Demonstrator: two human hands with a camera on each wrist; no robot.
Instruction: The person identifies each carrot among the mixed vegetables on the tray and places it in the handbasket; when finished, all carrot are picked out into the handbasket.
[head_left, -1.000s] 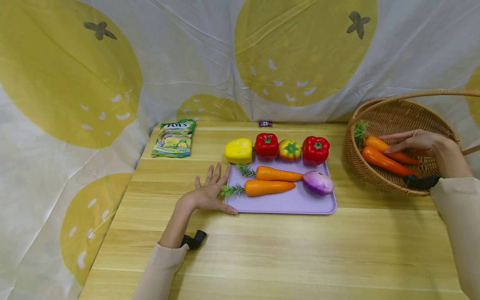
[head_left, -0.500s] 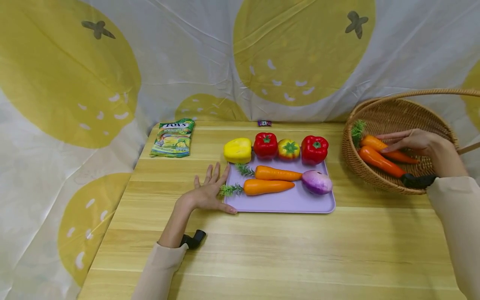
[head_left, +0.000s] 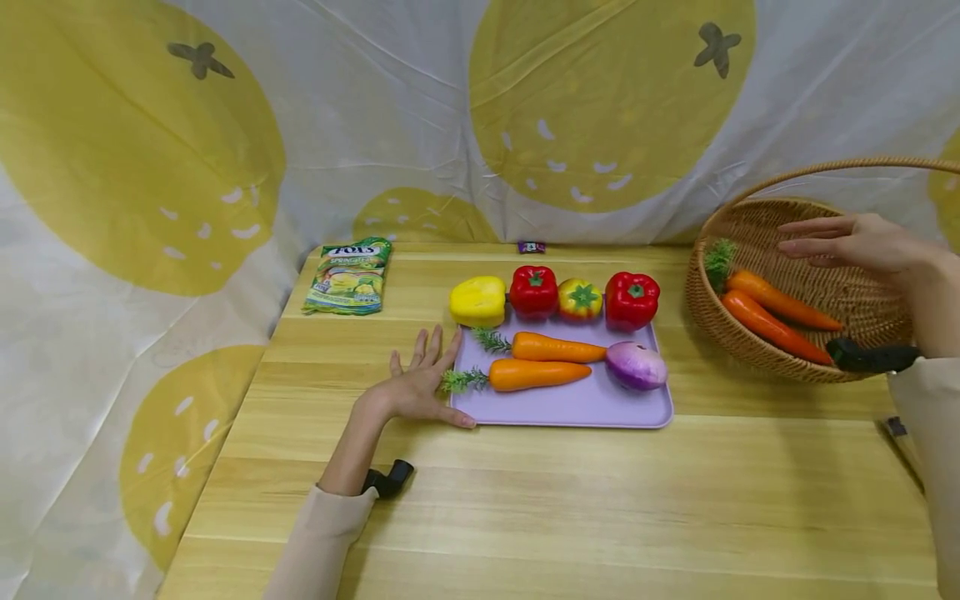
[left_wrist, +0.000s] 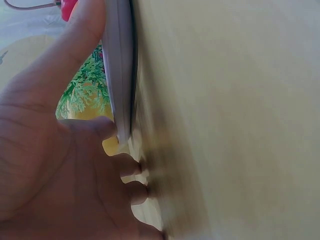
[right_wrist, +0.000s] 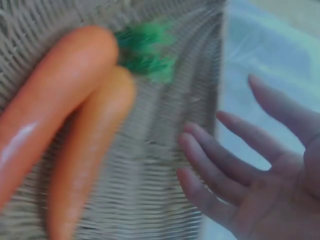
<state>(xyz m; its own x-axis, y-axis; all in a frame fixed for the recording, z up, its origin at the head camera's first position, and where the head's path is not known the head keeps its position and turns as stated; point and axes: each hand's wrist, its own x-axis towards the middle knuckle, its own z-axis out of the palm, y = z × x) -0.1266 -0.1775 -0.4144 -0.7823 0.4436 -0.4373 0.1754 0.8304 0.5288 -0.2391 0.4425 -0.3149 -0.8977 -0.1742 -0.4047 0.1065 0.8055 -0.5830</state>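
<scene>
Two carrots with green tops lie side by side in the wicker basket [head_left: 750, 354] at the right: a lighter orange carrot [head_left: 783, 300] and a redder carrot [head_left: 772, 327]. Over the basket is my right hand [head_left: 862, 246], fingers extended and holding nothing; the right wrist view shows it apart from the carrots. My left hand [head_left: 420, 383] has its fingers spread along the left edge of the lilac tray [head_left: 555, 412], thumb at the near corner. On the tray lie two orange carrots [head_left: 540, 375] and a purple onion [head_left: 636, 367].
Along the tray's far edge stand a yellow pepper [head_left: 477, 302], two red peppers [head_left: 632, 302] and a yellow-red pepper [head_left: 580, 300]. A green candy bag [head_left: 347, 277] lies at the back left, a small purple packet [head_left: 531, 247] by the curtain. The basket's handle arches high.
My right hand has let go of the lighter carrot and lifted up and to the right. That carrot now rests in the basket. The left hand has kept its place.
</scene>
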